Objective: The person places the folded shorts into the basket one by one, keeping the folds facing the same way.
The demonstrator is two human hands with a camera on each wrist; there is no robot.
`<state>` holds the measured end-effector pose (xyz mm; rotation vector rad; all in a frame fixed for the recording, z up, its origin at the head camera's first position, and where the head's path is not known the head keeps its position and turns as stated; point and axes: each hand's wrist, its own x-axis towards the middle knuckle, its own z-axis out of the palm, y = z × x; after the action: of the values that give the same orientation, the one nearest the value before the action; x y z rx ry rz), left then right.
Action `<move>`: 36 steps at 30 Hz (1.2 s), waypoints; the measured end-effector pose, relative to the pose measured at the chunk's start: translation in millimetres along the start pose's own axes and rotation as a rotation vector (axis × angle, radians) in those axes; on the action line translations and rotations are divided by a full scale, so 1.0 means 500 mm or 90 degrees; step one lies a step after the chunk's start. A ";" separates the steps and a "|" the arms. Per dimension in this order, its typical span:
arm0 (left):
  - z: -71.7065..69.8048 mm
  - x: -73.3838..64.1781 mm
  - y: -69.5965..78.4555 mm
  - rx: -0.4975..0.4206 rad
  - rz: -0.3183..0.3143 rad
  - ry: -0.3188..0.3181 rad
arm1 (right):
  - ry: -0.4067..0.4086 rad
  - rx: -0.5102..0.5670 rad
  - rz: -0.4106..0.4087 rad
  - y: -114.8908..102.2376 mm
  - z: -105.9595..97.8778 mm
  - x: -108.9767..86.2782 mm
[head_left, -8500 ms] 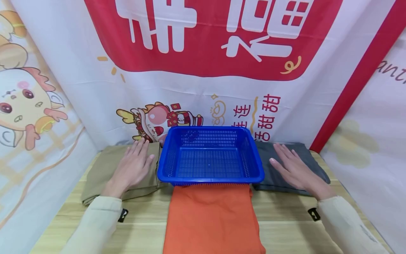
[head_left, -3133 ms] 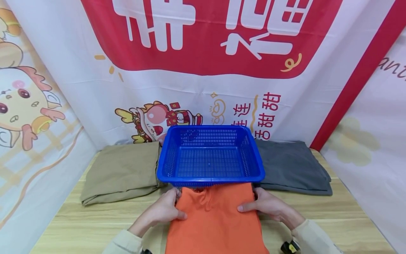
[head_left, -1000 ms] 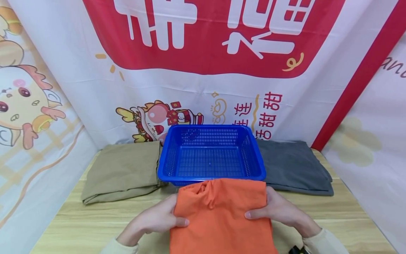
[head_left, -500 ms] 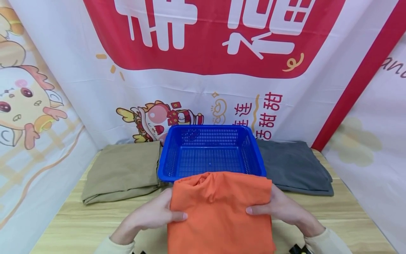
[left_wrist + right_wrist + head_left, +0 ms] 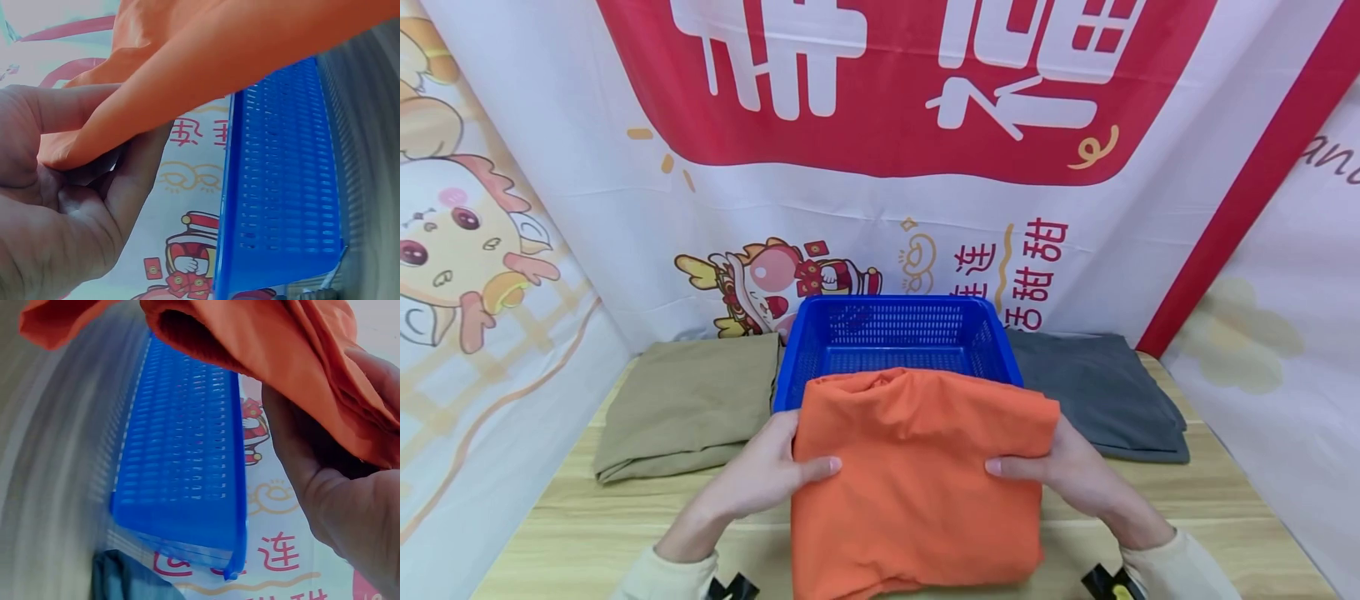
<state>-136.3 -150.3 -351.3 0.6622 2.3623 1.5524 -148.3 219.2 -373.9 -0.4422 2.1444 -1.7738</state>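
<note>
A folded orange garment (image 5: 917,483) is held up over the table in front of the blue basket, its far edge overlapping the basket's near rim in the head view. My left hand (image 5: 763,471) grips its left side, thumb on top and fingers underneath. On the opposite side my right hand (image 5: 1078,471) holds it the same way. Both wrist views show the cloth lifted, its layers sagging between the hands. The blue basket (image 5: 789,367) has slotted walls; its visible inside holds nothing, and the garment hides its front. From the left wrist, the basket's side wall (image 5: 281,175) stands beyond the cloth.
A folded khaki garment (image 5: 692,400) lies left of the basket, and a folded dark grey garment (image 5: 1097,396) lies to its right. Behind the wooden table (image 5: 572,517) hangs a printed white and red cloth (image 5: 880,200), with more printed cloth at both sides.
Both hands, first spread over the khaki and grey garments, have gripped the orange garment's sides. They have raised it and carried it forward over the basket's near rim. The basket stays put.
</note>
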 end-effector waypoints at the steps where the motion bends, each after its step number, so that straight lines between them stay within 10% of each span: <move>1: -0.001 0.002 0.003 0.000 0.000 0.008 | 0.007 0.003 -0.001 -0.005 0.000 0.001; 24: -0.023 0.059 0.068 0.014 -0.042 0.189 | 0.137 0.020 -0.060 -0.078 -0.011 0.035; 36: -0.041 0.086 0.102 0.018 0.036 0.260 | 0.185 -0.034 -0.083 -0.127 -0.016 0.049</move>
<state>-170.1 -128.6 -294.1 0.4536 2.6763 1.8291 -171.6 204.4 -311.1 -0.3632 2.4129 -1.9582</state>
